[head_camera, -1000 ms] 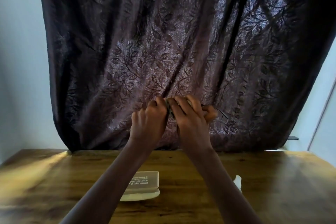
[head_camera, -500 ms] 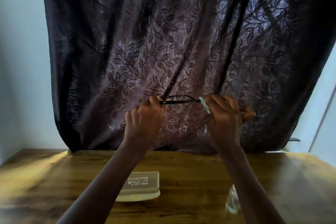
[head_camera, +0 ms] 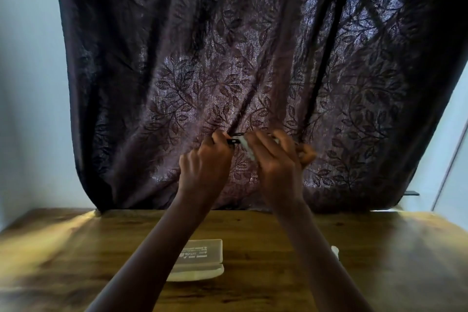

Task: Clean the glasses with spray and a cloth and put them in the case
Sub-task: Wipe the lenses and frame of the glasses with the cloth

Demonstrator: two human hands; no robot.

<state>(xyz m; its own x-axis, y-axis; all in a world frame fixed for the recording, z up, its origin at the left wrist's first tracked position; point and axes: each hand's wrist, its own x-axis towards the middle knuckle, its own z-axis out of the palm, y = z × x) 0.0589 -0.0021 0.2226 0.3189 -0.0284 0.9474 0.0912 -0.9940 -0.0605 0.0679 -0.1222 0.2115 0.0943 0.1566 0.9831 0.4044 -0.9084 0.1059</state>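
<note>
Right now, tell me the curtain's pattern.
The curtain is dark purple with leafy vines, clearest in the head view.

Case on table, spray bottle to its right, glasses above both, curtain behind table

Far side: dark purple curtain, leaf pattern, hanging in folds down to the table's far edge. It's backlit, and light bleeds through the weave, brightest upper middle and upper right. Left: plain pale blue-grey wall. Right: pale wall strip with a slanted frame line, and a small dark bracket just beside the curtain's lower corner. Near: wooden table, brown grain, bright glare patch on its left part.
</note>
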